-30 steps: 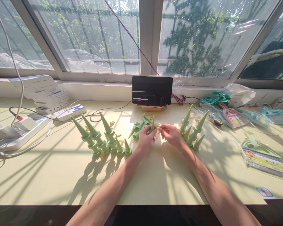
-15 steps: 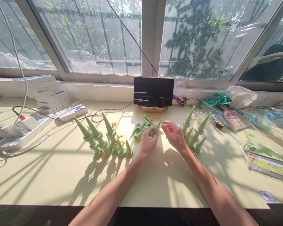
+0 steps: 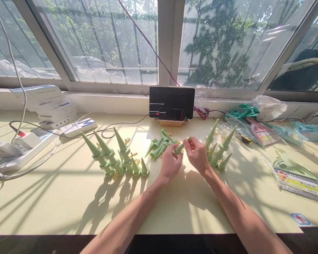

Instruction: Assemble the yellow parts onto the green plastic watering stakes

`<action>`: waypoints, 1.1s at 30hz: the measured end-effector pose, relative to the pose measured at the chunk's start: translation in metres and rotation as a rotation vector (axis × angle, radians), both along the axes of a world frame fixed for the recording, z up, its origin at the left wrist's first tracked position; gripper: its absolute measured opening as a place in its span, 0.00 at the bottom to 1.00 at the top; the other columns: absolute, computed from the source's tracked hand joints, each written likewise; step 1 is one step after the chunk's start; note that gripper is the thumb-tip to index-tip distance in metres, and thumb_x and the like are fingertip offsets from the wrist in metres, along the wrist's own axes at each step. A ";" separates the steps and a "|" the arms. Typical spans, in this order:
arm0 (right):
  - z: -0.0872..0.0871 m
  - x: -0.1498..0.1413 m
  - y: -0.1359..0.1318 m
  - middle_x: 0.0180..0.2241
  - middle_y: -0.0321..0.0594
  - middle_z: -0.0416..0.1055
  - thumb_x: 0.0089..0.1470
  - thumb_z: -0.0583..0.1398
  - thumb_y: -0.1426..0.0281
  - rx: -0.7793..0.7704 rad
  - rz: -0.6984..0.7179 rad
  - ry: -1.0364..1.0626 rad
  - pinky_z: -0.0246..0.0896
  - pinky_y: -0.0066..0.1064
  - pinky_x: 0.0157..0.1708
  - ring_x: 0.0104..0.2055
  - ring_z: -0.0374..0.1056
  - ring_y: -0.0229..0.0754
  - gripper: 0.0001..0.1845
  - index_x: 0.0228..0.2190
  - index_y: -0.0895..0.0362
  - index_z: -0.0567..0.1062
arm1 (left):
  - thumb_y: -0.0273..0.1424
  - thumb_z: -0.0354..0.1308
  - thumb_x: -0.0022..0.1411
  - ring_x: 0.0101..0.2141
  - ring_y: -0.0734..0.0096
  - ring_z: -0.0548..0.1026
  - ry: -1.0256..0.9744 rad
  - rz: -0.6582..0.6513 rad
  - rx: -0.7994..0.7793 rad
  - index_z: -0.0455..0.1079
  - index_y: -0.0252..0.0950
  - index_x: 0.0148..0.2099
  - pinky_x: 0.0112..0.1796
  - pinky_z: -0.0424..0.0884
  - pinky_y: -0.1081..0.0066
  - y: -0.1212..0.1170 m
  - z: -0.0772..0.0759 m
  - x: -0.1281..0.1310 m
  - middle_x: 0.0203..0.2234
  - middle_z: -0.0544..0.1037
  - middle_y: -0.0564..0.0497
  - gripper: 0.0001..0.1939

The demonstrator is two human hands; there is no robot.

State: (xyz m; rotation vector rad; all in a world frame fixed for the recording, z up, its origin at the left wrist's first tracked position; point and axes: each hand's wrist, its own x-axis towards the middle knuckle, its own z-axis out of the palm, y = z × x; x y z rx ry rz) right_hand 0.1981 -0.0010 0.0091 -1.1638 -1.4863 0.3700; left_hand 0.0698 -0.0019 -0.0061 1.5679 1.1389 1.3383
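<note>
Between my hands is a green plastic watering spike (image 3: 179, 149), its pointed end tilted up to the right. My left hand (image 3: 171, 163) has its fingers closed round the wide lower part. My right hand (image 3: 198, 154) pinches near the pointed end, and its fingers partly hide it. Just behind my left hand lies a pile of loose green spikes (image 3: 157, 147), with small yellow valve pieces beside it. Standing spikes (image 3: 106, 155), some stacked on one another, are to the left. A second group of upright spikes (image 3: 222, 150) stands near my right wrist.
A black tablet (image 3: 171, 98) with a phone leans on a stand at the back. White boxes (image 3: 53, 106) and a power strip (image 3: 23, 151) with cables occupy the left. Bagged items, including a green packaged set (image 3: 299, 176), and a yellow-black tape measure (image 3: 246, 139) lie right.
My right hand has closed in to the left and now pinches the spike's pointed end. My left hand has shifted slightly right with the spike, which leans over more.
</note>
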 end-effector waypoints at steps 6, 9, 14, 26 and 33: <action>0.007 0.000 -0.007 0.24 0.38 0.69 0.65 0.54 0.60 0.112 -0.188 -0.015 0.66 0.32 0.30 0.26 0.67 0.41 0.14 0.30 0.54 0.70 | 0.27 0.60 0.54 0.19 0.78 0.65 0.067 0.000 -0.076 0.68 0.38 0.39 0.28 0.64 0.70 -0.004 -0.004 0.001 0.32 0.76 0.52 0.09; 0.007 0.000 -0.008 0.26 0.39 0.71 0.65 0.54 0.60 0.127 -0.198 -0.028 0.67 0.32 0.30 0.27 0.68 0.40 0.14 0.31 0.55 0.70 | 0.29 0.57 0.57 0.21 0.77 0.65 0.161 -0.074 -0.080 0.67 0.37 0.33 0.28 0.62 0.71 -0.009 -0.005 0.004 0.29 0.75 0.53 0.02; 0.007 0.002 -0.005 0.26 0.38 0.71 0.66 0.52 0.61 0.106 -0.185 -0.035 0.65 0.31 0.28 0.27 0.69 0.39 0.14 0.33 0.56 0.70 | 0.26 0.54 0.57 0.23 0.75 0.66 0.284 -0.203 -0.039 0.69 0.36 0.31 0.28 0.61 0.73 -0.018 -0.003 0.007 0.26 0.76 0.54 0.04; 0.002 0.005 -0.001 0.30 0.42 0.74 0.66 0.52 0.62 0.075 -0.156 -0.094 0.67 0.33 0.32 0.31 0.71 0.41 0.13 0.35 0.57 0.70 | 0.27 0.52 0.60 0.21 0.74 0.66 0.678 -0.461 0.197 0.66 0.35 0.26 0.25 0.56 0.73 -0.025 -0.010 0.010 0.22 0.75 0.51 0.10; -0.002 0.004 -0.001 0.30 0.42 0.74 0.64 0.56 0.63 0.100 -0.128 -0.189 0.66 0.32 0.31 0.30 0.70 0.41 0.12 0.31 0.56 0.70 | 0.29 0.49 0.62 0.19 0.74 0.61 0.775 -0.442 0.268 0.63 0.35 0.23 0.23 0.49 0.70 -0.027 -0.013 0.012 0.18 0.69 0.51 0.14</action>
